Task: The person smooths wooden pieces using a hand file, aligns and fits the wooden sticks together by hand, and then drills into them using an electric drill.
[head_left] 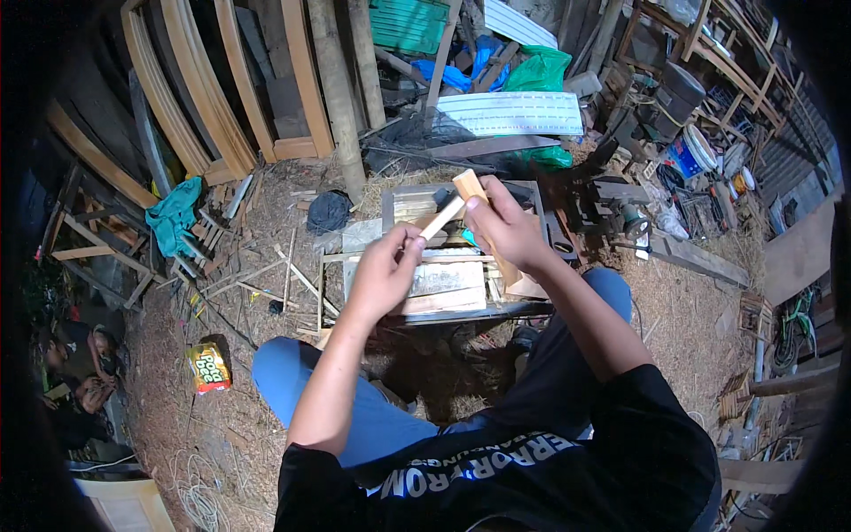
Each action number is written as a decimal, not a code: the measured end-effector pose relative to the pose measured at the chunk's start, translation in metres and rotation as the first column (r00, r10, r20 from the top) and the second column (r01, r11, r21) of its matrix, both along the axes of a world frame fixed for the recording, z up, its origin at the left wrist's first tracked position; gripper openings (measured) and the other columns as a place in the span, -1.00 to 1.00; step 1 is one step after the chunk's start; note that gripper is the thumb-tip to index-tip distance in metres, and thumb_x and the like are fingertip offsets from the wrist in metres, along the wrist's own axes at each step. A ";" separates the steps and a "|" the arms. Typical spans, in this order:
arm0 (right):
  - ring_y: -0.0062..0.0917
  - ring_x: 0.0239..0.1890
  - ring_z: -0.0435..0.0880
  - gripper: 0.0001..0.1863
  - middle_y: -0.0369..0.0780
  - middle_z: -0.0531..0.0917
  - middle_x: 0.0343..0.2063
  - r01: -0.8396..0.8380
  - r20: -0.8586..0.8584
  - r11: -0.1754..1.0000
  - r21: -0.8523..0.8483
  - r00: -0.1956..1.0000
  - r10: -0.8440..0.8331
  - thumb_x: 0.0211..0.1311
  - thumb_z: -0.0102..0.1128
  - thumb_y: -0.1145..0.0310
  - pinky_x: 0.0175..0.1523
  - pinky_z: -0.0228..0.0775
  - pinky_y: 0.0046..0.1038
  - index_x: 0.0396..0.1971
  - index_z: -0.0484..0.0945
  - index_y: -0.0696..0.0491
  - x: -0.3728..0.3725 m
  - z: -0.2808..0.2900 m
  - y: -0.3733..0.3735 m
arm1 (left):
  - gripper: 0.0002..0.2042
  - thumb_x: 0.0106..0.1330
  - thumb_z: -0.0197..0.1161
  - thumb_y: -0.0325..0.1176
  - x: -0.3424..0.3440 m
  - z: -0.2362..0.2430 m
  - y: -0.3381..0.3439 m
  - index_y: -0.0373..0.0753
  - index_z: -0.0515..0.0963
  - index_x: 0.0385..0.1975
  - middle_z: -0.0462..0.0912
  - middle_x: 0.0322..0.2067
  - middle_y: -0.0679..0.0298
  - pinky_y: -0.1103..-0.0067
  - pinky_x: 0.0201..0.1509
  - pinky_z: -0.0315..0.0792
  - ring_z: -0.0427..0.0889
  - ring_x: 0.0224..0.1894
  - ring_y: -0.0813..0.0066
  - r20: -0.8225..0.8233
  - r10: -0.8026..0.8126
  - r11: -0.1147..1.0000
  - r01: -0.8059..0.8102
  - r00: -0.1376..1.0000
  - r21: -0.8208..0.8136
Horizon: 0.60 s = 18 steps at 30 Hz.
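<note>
In front of me, above a low work surface (443, 300), both my hands hold pieces of light wood. My left hand (381, 277) is closed, its thumb and fingers pinching a thin wooden strip (442, 218) that slants up to the right. My right hand (510, 229) grips a thicker wooden piece (468, 184), whose squared end shows above the thumb. The strip's upper end meets this piece near my right thumb; whether they are joined I cannot tell. Beneath my hands, more flat wooden pieces lie on the work surface.
Wooden frames (208, 89) lean at the back left beside a post (335, 97). A black bag (329, 213), a teal cloth (174, 215) and a yellow snack packet (208, 367) lie on the left. Tools and a white-blue bucket (691, 152) crowd the right. Another person (84, 372) sits far left.
</note>
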State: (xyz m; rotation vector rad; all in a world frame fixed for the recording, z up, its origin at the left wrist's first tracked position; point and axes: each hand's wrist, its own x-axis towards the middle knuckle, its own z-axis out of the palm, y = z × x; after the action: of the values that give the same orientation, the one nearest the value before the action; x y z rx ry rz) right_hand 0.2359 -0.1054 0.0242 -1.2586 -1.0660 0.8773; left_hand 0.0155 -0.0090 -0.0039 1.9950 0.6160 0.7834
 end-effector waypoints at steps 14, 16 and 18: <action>-0.70 -0.45 0.55 -0.72 -0.29 0.60 -0.44 -0.067 0.258 0.997 -0.032 0.963 0.073 0.60 0.20 0.22 -0.34 0.44 -0.52 0.01 0.55 0.15 0.000 -0.024 0.001 | -0.88 0.59 0.15 -0.43 0.005 0.027 0.034 -0.30 0.49 -0.01 0.56 -0.43 0.38 0.59 -0.25 0.44 0.53 -0.35 0.66 0.019 -0.042 0.984 0.045 0.999 -0.172; -0.62 -0.41 0.59 -0.70 -0.20 0.63 -0.43 -0.034 0.433 0.996 -0.081 0.899 0.066 0.56 0.24 0.22 -0.27 0.47 -0.43 -0.04 0.59 0.19 0.002 -0.021 -0.001 | -0.89 0.59 0.14 -0.43 0.006 0.010 0.034 -0.28 0.48 -0.02 0.55 -0.41 0.37 0.59 -0.23 0.44 0.53 -0.32 0.65 0.060 -0.041 0.981 0.052 0.997 -0.188; -0.57 -0.38 0.63 -0.70 -0.16 0.65 -0.42 -0.039 0.481 0.999 0.012 0.876 0.028 0.55 0.25 0.23 -0.21 0.49 -0.40 -0.04 0.61 0.21 -0.002 -0.021 0.002 | -0.90 0.62 0.12 -0.41 0.005 -0.007 0.035 -0.26 0.44 -0.01 0.56 -0.38 0.35 0.58 -0.19 0.45 0.55 -0.28 0.61 0.120 -0.023 0.983 0.045 0.993 -0.178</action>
State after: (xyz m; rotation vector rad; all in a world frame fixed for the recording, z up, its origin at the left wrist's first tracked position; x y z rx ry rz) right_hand 0.2336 -0.1038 0.0029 -1.4860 -1.4895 0.5817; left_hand 0.0210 0.0261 -0.0106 1.7769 0.5622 0.7893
